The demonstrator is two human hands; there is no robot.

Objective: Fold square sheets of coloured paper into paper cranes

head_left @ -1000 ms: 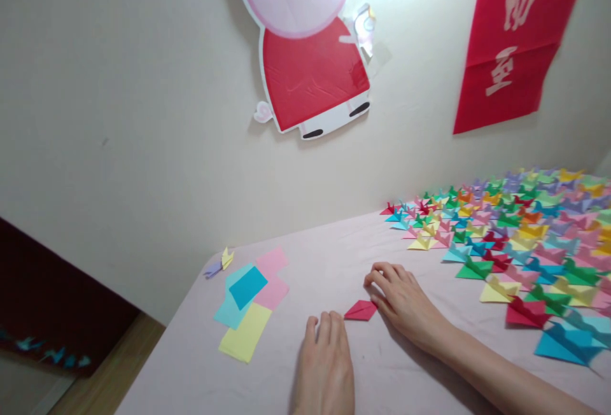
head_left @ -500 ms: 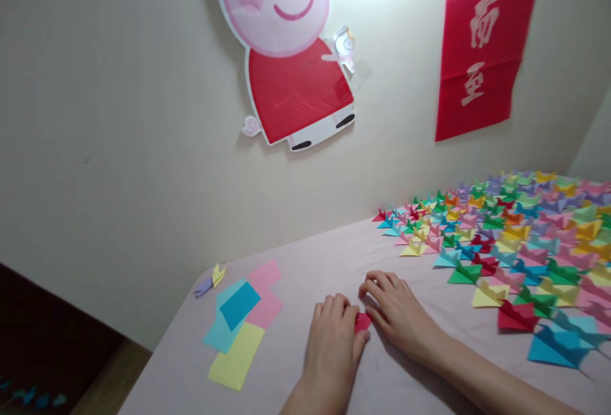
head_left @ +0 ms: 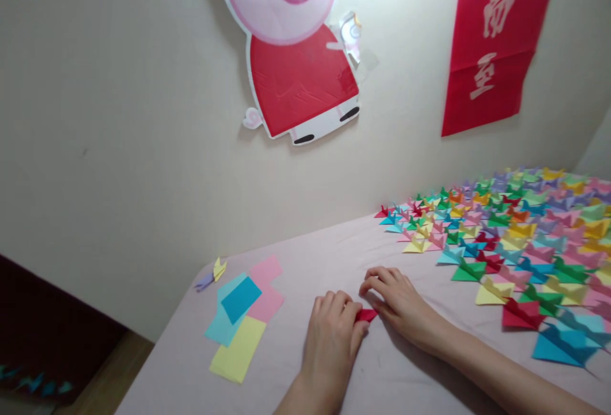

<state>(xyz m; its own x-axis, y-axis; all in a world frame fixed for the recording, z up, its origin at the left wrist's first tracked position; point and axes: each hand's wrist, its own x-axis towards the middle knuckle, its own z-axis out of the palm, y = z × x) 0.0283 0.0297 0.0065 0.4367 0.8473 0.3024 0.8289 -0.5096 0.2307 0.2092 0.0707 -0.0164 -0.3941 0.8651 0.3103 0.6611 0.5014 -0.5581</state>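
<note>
A small piece of red origami paper (head_left: 366, 316), folded to a narrow point, lies on the pale cloth between my two hands. My left hand (head_left: 333, 332) grips its left end, fingers on top and thumb along the near edge. At the right tip, the thumb and fingers of my right hand (head_left: 392, 296) pinch the paper; its other fingers are curled above the cloth. The fingers cover part of the paper, so its full shape is hidden.
Left of my hands lie yellow (head_left: 238, 349), blue (head_left: 241, 300) and pink paper sheets (head_left: 265, 307). A yellow and purple folded pair (head_left: 212, 275) sits near the far left corner. Rows of colourful paper cranes (head_left: 522, 314) fill the right side. A wall stands behind the cloth-covered surface (head_left: 167, 364).
The red paper now shows as a narrower, flatter point reaching further right to my right hand's fingers. My hands have barely moved; the view has shifted slightly.
</note>
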